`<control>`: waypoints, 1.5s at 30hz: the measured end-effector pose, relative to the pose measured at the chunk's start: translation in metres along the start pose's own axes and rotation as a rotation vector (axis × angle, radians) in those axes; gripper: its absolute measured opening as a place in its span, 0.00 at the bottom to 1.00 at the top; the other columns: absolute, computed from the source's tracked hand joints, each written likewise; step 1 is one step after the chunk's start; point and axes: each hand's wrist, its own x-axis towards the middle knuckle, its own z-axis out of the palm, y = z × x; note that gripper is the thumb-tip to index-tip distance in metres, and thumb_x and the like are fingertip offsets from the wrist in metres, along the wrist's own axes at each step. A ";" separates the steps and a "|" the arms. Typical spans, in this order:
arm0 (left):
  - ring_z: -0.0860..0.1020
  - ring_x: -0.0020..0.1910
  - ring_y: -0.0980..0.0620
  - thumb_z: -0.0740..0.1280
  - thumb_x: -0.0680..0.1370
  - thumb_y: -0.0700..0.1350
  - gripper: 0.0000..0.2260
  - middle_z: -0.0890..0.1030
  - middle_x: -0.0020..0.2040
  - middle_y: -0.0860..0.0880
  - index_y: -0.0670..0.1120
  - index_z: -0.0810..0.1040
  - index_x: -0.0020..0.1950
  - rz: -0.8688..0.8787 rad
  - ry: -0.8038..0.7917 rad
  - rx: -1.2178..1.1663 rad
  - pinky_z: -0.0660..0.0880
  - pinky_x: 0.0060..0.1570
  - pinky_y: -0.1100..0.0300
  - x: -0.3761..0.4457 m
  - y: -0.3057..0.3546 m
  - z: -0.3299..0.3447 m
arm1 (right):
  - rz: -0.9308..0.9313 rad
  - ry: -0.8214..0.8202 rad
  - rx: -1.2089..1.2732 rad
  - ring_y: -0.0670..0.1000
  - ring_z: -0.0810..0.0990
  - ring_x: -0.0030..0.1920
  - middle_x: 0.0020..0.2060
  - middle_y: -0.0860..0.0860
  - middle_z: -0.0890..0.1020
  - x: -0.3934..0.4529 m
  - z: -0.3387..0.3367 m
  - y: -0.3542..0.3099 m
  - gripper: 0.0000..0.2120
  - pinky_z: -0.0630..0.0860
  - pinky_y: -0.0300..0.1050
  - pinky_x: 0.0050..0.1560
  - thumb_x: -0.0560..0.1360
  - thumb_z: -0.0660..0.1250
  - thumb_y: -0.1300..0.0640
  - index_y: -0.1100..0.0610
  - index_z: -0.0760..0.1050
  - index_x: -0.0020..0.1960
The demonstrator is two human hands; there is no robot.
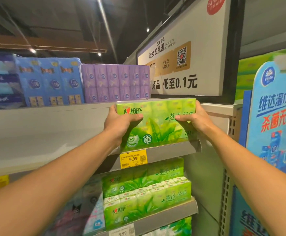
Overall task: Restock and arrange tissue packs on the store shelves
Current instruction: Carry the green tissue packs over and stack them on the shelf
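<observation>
A green tissue pack [157, 126] with leaf print stands upright at the front of a grey shelf [173, 149]. My left hand [120, 123] grips its left side, thumb across the front. My right hand [196, 120] grips its right side in the same way. Both arms reach up from below. On the shelf beneath lie more green tissue packs [149, 195], stacked in two layers.
On top of the unit stand purple packs [115, 82], blue packs [51, 80] and dark blue packs [1, 80]. A white promotion sign [186, 53] hangs above right. A blue wet-wipe display board [273, 120] stands at the right. A yellow price tag [133, 158] reads 9.99.
</observation>
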 end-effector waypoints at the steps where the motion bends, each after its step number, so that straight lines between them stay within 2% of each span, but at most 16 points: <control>1: 0.85 0.46 0.49 0.84 0.55 0.46 0.35 0.86 0.49 0.52 0.54 0.75 0.58 0.009 0.007 0.010 0.82 0.50 0.47 -0.002 -0.001 0.000 | -0.014 0.005 0.011 0.52 0.81 0.55 0.56 0.53 0.81 -0.001 0.001 0.001 0.35 0.80 0.50 0.54 0.64 0.80 0.64 0.56 0.66 0.66; 4: 0.86 0.45 0.50 0.83 0.59 0.44 0.31 0.86 0.48 0.53 0.53 0.76 0.58 0.037 0.038 0.018 0.82 0.48 0.52 -0.008 -0.004 0.002 | -0.057 0.012 0.033 0.49 0.81 0.54 0.55 0.51 0.81 -0.004 0.002 0.005 0.35 0.77 0.42 0.48 0.65 0.80 0.63 0.55 0.66 0.65; 6: 0.86 0.45 0.51 0.83 0.61 0.44 0.29 0.86 0.48 0.53 0.53 0.76 0.58 0.050 0.066 0.022 0.82 0.45 0.54 -0.010 -0.006 0.003 | -0.066 0.015 0.046 0.48 0.81 0.54 0.55 0.50 0.81 -0.003 0.003 0.008 0.34 0.77 0.41 0.48 0.65 0.80 0.63 0.54 0.65 0.65; 10: 0.85 0.47 0.50 0.83 0.58 0.51 0.29 0.86 0.48 0.54 0.55 0.77 0.57 0.068 0.107 0.094 0.82 0.51 0.47 -0.012 -0.007 0.004 | -0.073 0.017 0.046 0.48 0.81 0.54 0.56 0.49 0.81 -0.001 0.004 0.012 0.36 0.78 0.46 0.53 0.65 0.80 0.59 0.53 0.65 0.67; 13: 0.84 0.47 0.50 0.82 0.60 0.52 0.29 0.85 0.49 0.55 0.55 0.76 0.58 0.081 0.132 0.136 0.82 0.51 0.47 -0.014 -0.006 0.005 | -0.072 0.017 0.038 0.46 0.80 0.53 0.55 0.47 0.80 -0.001 0.006 0.012 0.36 0.77 0.44 0.50 0.66 0.80 0.58 0.52 0.65 0.67; 18: 0.84 0.47 0.52 0.82 0.63 0.52 0.29 0.84 0.50 0.56 0.54 0.76 0.61 0.113 0.198 0.185 0.79 0.40 0.59 -0.017 -0.006 0.004 | -0.071 0.002 0.020 0.47 0.80 0.54 0.56 0.49 0.80 0.003 0.011 0.015 0.38 0.77 0.47 0.55 0.65 0.80 0.58 0.54 0.64 0.68; 21: 0.83 0.48 0.52 0.82 0.62 0.55 0.31 0.84 0.50 0.56 0.55 0.75 0.62 0.120 0.216 0.218 0.81 0.47 0.54 -0.018 -0.007 0.005 | -0.083 0.003 0.006 0.46 0.80 0.54 0.56 0.48 0.80 0.000 0.011 0.016 0.38 0.77 0.43 0.50 0.67 0.80 0.58 0.53 0.63 0.70; 24: 0.82 0.51 0.50 0.82 0.58 0.57 0.42 0.83 0.54 0.56 0.55 0.69 0.69 0.117 0.223 0.269 0.79 0.56 0.47 -0.020 -0.011 0.002 | -0.077 0.009 -0.018 0.47 0.80 0.55 0.56 0.47 0.80 -0.002 0.010 0.017 0.39 0.78 0.51 0.57 0.66 0.80 0.55 0.52 0.62 0.71; 27: 0.78 0.60 0.47 0.83 0.59 0.57 0.51 0.78 0.64 0.52 0.53 0.60 0.77 0.157 0.281 0.414 0.75 0.63 0.48 -0.033 -0.015 0.002 | -0.086 0.076 -0.071 0.46 0.80 0.55 0.56 0.45 0.80 -0.012 0.015 0.014 0.42 0.76 0.54 0.61 0.66 0.80 0.53 0.50 0.62 0.73; 30: 0.69 0.70 0.45 0.82 0.63 0.55 0.51 0.69 0.71 0.45 0.50 0.57 0.79 0.239 0.388 0.573 0.67 0.69 0.51 -0.051 -0.014 0.006 | -0.109 0.185 -0.200 0.47 0.78 0.56 0.58 0.45 0.79 -0.037 0.021 0.008 0.46 0.74 0.51 0.62 0.67 0.80 0.49 0.51 0.57 0.76; 33: 0.67 0.69 0.45 0.80 0.66 0.52 0.44 0.67 0.68 0.46 0.50 0.61 0.76 0.435 0.429 0.663 0.65 0.68 0.49 -0.075 -0.013 0.009 | -0.143 0.250 -0.376 0.49 0.78 0.56 0.61 0.50 0.80 -0.073 0.024 -0.006 0.46 0.71 0.45 0.59 0.68 0.79 0.50 0.52 0.56 0.77; 35: 0.70 0.64 0.45 0.79 0.66 0.50 0.36 0.69 0.63 0.47 0.52 0.66 0.70 0.567 0.380 0.678 0.69 0.65 0.48 -0.091 -0.016 0.011 | -0.156 0.250 -0.456 0.47 0.76 0.56 0.63 0.50 0.79 -0.102 0.024 -0.021 0.43 0.68 0.41 0.57 0.69 0.78 0.52 0.52 0.57 0.77; 38: 0.73 0.58 0.46 0.77 0.66 0.49 0.28 0.73 0.58 0.48 0.50 0.71 0.63 0.612 0.201 0.646 0.72 0.59 0.50 -0.118 -0.022 0.014 | -0.169 0.268 -0.608 0.54 0.74 0.66 0.68 0.54 0.75 -0.152 0.025 -0.037 0.44 0.68 0.45 0.65 0.69 0.77 0.50 0.52 0.57 0.77; 41: 0.75 0.58 0.46 0.77 0.68 0.52 0.26 0.77 0.58 0.48 0.50 0.73 0.62 0.604 -0.006 0.613 0.72 0.58 0.52 -0.150 -0.032 0.016 | -0.112 0.299 -0.765 0.58 0.72 0.69 0.70 0.57 0.74 -0.211 0.023 -0.046 0.45 0.67 0.46 0.66 0.68 0.77 0.45 0.52 0.59 0.77; 45: 0.77 0.58 0.45 0.77 0.68 0.53 0.26 0.79 0.58 0.47 0.49 0.75 0.63 0.607 -0.274 0.592 0.72 0.57 0.53 -0.217 -0.050 0.026 | -0.011 0.352 -0.909 0.57 0.73 0.68 0.68 0.57 0.75 -0.312 0.017 -0.052 0.44 0.69 0.48 0.66 0.68 0.76 0.42 0.54 0.61 0.76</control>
